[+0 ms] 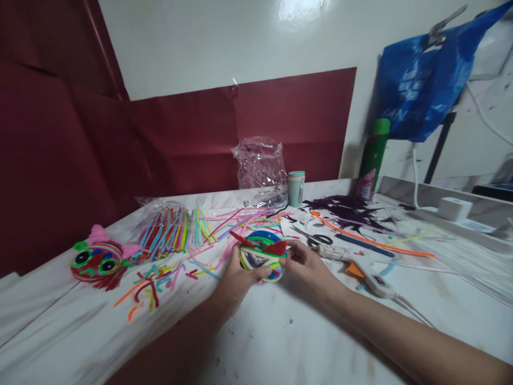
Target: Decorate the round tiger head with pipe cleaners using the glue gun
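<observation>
Above the front of the marble-patterned table, my left hand (240,272) is closed around a round pipe-cleaner craft (262,240) in blue, green, yellow and white. Two red fuzzy pieces cross its upper face, one sticking out to the left. My right hand (302,262) pinches at the craft's right edge, by the red piece there; whether its fingertips grip that piece or the rim I cannot tell. A finished-looking pipe-cleaner face (96,259) with black eyes and pink ears lies at the far left.
Pipe-cleaner bundles (168,230) and cut scraps (154,286) spread left of my hands. Black-handled scissors (318,239), a glue gun (377,283) with its cord and an orange pipe cleaner (372,240) lie right. Behind stand a mint cup (296,190) and purple shreds (344,208).
</observation>
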The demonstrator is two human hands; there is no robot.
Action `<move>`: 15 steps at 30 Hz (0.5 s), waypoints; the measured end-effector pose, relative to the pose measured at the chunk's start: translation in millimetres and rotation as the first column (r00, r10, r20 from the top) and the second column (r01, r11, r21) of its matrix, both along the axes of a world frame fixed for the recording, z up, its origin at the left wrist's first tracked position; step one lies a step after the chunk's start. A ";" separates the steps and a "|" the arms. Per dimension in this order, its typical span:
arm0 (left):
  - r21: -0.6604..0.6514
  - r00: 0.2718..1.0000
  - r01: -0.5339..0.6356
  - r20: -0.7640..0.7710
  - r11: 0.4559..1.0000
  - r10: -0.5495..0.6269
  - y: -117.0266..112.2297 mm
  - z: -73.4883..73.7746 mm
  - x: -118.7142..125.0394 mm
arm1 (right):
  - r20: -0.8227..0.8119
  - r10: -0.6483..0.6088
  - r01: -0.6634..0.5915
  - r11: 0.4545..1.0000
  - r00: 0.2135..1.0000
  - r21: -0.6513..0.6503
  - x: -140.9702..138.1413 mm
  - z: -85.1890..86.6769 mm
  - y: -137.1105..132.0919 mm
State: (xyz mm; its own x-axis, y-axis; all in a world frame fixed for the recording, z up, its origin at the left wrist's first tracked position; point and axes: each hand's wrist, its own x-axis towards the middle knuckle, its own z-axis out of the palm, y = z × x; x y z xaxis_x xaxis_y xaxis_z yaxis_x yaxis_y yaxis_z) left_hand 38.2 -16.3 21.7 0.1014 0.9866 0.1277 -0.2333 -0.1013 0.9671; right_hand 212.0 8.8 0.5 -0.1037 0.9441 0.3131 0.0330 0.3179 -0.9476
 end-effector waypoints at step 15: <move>0.165 0.992 -0.103 0.086 0.981 0.090 6.0 -6.0 -4.1 | -0.357 0.243 -0.314 0.937 0.902 -0.155 12.6 -5.2 14.4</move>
